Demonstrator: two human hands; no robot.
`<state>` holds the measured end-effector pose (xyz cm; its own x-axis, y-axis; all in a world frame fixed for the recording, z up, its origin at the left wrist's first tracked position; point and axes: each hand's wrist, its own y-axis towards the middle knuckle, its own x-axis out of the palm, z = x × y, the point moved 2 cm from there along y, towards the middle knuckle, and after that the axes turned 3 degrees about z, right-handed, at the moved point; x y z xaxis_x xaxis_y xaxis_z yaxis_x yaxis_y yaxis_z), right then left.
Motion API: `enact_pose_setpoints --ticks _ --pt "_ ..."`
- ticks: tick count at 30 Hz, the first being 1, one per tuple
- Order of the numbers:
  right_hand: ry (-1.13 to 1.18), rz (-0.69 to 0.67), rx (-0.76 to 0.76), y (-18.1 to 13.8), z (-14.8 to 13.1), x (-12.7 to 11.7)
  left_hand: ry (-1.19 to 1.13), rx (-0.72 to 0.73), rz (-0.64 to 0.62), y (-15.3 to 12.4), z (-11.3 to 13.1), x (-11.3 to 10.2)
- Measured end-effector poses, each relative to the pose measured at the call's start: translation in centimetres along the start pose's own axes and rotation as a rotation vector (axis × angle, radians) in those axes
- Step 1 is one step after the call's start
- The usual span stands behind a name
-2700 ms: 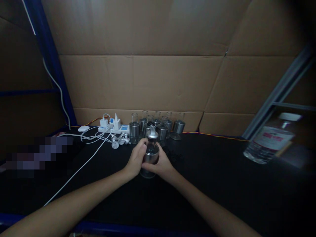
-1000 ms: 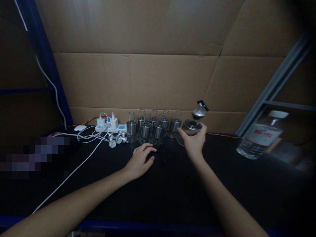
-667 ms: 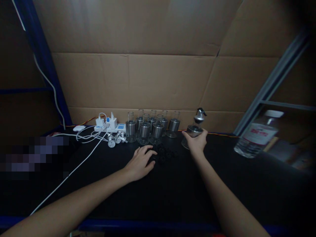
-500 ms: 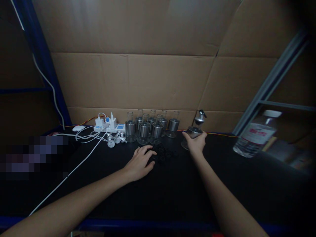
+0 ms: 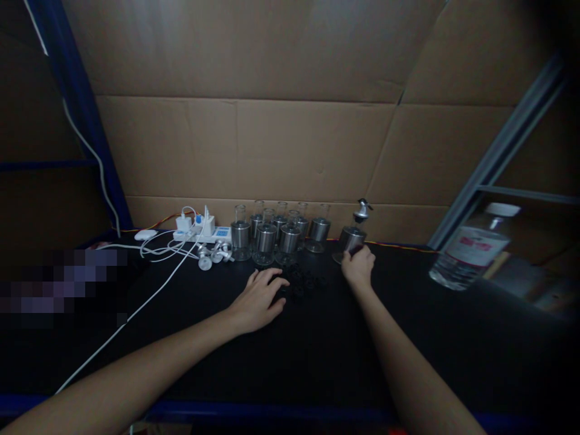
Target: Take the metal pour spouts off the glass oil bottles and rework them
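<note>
A glass bottle with a steel sleeve and a pour spout (image 5: 353,234) stands upright on the black table (image 5: 317,350), to the right of a cluster of several similar bottles without spouts (image 5: 276,232). My right hand (image 5: 359,267) is at its foot, fingers curled against the lower part of the bottle. My left hand (image 5: 259,297) lies flat on the table with fingers spread, its fingertips at a small heap of black rings (image 5: 302,281).
A white power strip (image 5: 203,233) with plugs and white cables (image 5: 158,275) sits at the back left, with small silver spout parts (image 5: 212,257) beside it. A large plastic water bottle (image 5: 471,254) stands at the right. Cardboard walls (image 5: 281,145) close the back.
My right hand carried the spouted bottle from the centre to the right end of the row and set it upright, then slid down to its foot. My left hand went flat by the rings.
</note>
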<state>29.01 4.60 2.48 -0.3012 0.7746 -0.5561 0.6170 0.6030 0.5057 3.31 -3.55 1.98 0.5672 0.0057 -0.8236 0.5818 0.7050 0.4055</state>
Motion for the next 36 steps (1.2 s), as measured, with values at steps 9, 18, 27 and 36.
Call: enact_pose_setpoints --ticks 9,18,27,36 --pt "-0.053 -0.014 0.049 0.4 0.7 -0.5 0.006 0.004 0.0 0.0 0.1 0.1" --pt "-0.09 -0.133 -0.006 0.5 1.0 0.5 0.02 0.003 -0.012 0.0 0.2 0.0" --pt "-0.086 -0.24 -0.103 0.7 1.1 1.6 0.02 0.007 -0.014 0.0 0.1 0.1" --pt "0.064 -0.204 -0.094 1.6 2.4 3.1 0.015 0.0 0.0 0.1 0.0 0.2"
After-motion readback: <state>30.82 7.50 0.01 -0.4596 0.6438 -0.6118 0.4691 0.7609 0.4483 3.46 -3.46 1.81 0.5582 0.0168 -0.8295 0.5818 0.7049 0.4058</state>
